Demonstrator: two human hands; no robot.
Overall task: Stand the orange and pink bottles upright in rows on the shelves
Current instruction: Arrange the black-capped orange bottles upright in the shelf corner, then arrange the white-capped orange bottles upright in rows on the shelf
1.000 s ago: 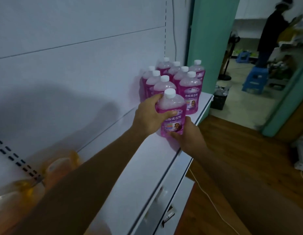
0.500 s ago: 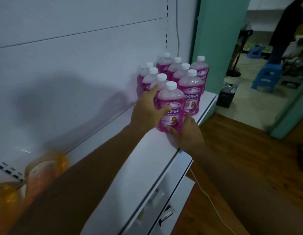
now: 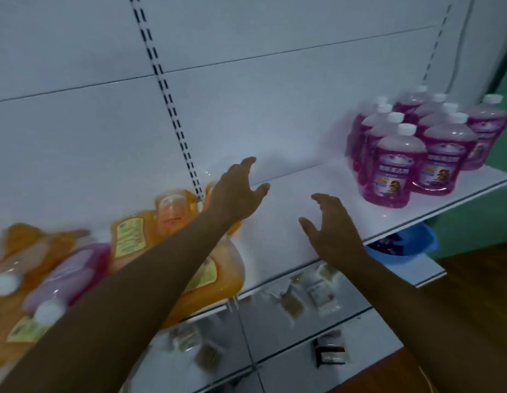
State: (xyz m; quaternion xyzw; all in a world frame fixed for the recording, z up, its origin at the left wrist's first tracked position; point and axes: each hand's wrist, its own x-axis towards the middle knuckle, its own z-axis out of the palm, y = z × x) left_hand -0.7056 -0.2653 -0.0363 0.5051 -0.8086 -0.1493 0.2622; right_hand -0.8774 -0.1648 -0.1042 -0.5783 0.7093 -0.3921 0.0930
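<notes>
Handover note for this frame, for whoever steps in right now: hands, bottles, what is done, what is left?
Left hand: open, empty, above the shelf beside the orange bottles.
Right hand: open, empty, over the bare middle of the shelf.
Done: standing pink bottles are in rows at the right end, white caps up.
Left: orange bottles and one lying pink bottle are heaped on their sides at the left end. Stand them upright in rows, pink with pink.
</notes>
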